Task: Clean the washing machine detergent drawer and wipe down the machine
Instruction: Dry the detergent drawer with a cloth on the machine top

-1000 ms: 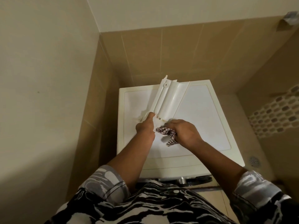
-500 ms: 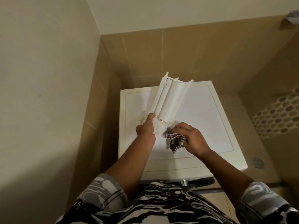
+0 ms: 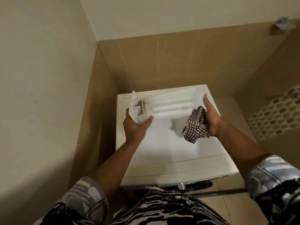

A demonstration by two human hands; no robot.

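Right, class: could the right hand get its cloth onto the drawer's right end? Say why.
Probably yes. The right hand holds the cloth just beside that end of the drawer, nothing between them, and the left hand grips the other end, out of the way.

One washing machine (image 3: pixel 162 151), one detergent drawer (image 3: pixel 172 104), one checked cloth (image 3: pixel 194 125), two grips: left grip (image 3: pixel 136 125), right grip (image 3: pixel 211 117); one wall fitting (image 3: pixel 282 23).

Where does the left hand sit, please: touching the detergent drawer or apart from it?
Touching. The head view shows the left hand gripping one end of the detergent drawer, thumb and fingers curled round it, with no gap.
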